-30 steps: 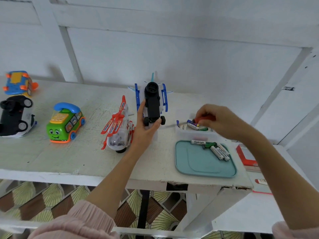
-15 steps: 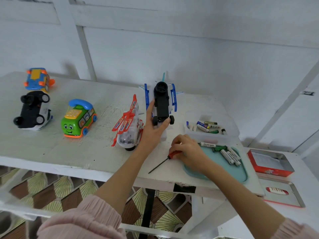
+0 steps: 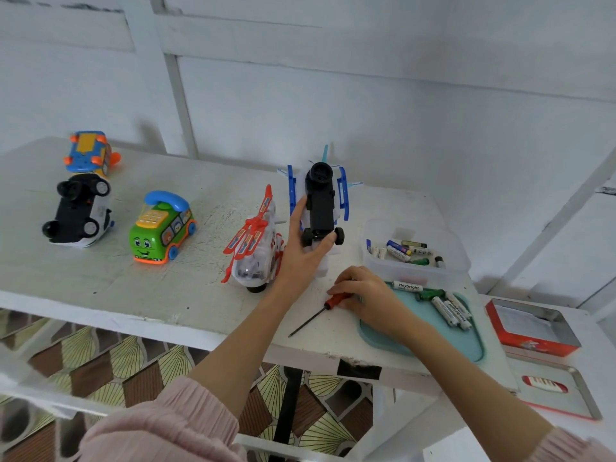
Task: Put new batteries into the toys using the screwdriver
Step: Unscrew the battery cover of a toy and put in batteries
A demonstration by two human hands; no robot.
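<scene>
The left hand (image 3: 301,258) holds the blue and white toy plane (image 3: 320,208) turned over on the white table (image 3: 100,278), so the black underside with the wheels faces up. I think this is because the battery cover is on that side and must be reached from above. The thumb and fingers curl around the body of the plane near the front wheels and keep it steady.

The right hand (image 3: 370,295) lies over the red handle of the screwdriver (image 3: 320,311), which rests flat on the table just beside the teal tray (image 3: 433,338). Its fingers are bent down on the handle, but I cannot tell if they already grip it or only touch it. The dark shaft points toward the table edge.

New batteries (image 3: 450,308) lie on the tray, and more sit in the clear box (image 3: 416,258) behind it, both near the working hand.
</scene>
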